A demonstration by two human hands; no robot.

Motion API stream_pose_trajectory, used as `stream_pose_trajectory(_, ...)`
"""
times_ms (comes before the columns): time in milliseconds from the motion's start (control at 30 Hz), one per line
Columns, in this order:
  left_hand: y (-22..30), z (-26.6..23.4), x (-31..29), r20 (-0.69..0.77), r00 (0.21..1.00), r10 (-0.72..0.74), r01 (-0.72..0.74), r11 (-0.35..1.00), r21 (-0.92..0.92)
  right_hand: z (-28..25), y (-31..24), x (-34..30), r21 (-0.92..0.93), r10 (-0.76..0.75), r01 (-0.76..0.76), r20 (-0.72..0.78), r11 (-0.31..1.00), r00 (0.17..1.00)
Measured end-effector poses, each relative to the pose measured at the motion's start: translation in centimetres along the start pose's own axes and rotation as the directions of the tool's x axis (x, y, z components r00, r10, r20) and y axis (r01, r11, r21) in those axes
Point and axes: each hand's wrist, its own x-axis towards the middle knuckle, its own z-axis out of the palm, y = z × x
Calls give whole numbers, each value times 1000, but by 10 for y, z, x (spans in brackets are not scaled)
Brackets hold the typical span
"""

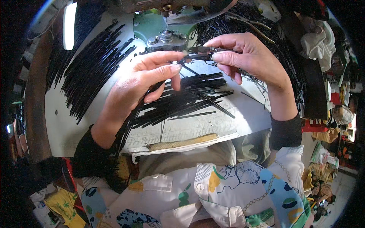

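My left hand (pixel 142 76) is closed, thumb and forefinger pinching the end of thin black jointed strips (pixel 185 60). A bundle of long black strips (pixel 129 123) runs beneath this hand toward the table's near edge. In my right hand (pixel 253 57), a black strip with small rivets (pixel 203 49) is gripped between thumb and fingers. The two hands' pieces meet or cross between the fingertips; whether they are joined is too small to tell. Just beyond them stands the metal die (pixel 166 37) of a green machine (pixel 144 26). Below lies a pile of black strips (pixel 182 98).
Another large pile of black strips (pixel 91 72) covers the left of the pale table (pixel 57 133), and a dense heap (pixel 215 28) lies far right. A tan rolled strip (pixel 182 142) rests along the near edge. White cloth (pixel 319 43) hangs at the right.
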Motion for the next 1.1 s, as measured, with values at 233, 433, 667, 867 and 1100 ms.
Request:
stream_pose_trajectory(233, 1, 1, -3, 0, 1000, 6, -6, 1000, -7, 2, -8, -4, -111, -19, 17, -21, 994, 1000)
stream_pose_trajectory(433, 4, 4, -5, 41, 999, -11, 10, 1000, 26, -9, 3, 4, 78, 64, -72, 91, 994, 994)
stream_pose_trajectory(667, 2, 2, -10, 106, 993, -55, 42, 992, 118, -10, -7, 5, -61, 84, -75, 160, 995, 983)
stream_pose_trajectory(867, 4, 4, -13, 124, 990, -71, 61, 995, 83, -5, -4, -2, 39, 84, -90, 133, 995, 988)
stream_pose_trajectory(1100, 3, -4, -13, 80, 996, -51, 48, 998, 30, 3, 19, 8, 296, 61, -85, 88, 951, 994)
